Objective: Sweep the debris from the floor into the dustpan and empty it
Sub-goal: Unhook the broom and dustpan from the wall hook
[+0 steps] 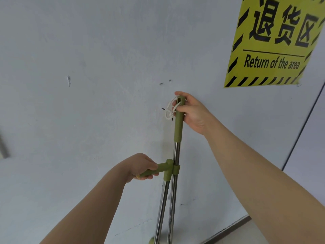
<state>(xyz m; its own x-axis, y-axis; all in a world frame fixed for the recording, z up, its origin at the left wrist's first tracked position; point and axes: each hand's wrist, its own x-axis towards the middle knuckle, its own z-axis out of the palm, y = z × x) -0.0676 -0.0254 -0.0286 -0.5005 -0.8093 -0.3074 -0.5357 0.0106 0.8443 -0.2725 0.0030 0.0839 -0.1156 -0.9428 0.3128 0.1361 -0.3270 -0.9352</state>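
Observation:
A broom with a green grip and steel pole (176,155) stands upright against a pale wall. My right hand (191,111) is closed around the top of its grip, where a white cord loop (170,110) hangs. A dustpan pole (162,205) runs beside it, clipped to the broom pole by a green clamp (176,169). My left hand (140,167) grips the dustpan's green side handle (161,170). The broom head and the pan are cut off at the bottom edge; only a green bit (151,241) shows. No debris is in view.
The pale wall (88,85) fills most of the view, with two small holes (165,82) just above the broom top. A yellow and black sign (274,41) hangs at the upper right. A dark door edge (302,124) and floor strip (233,228) lie at the right.

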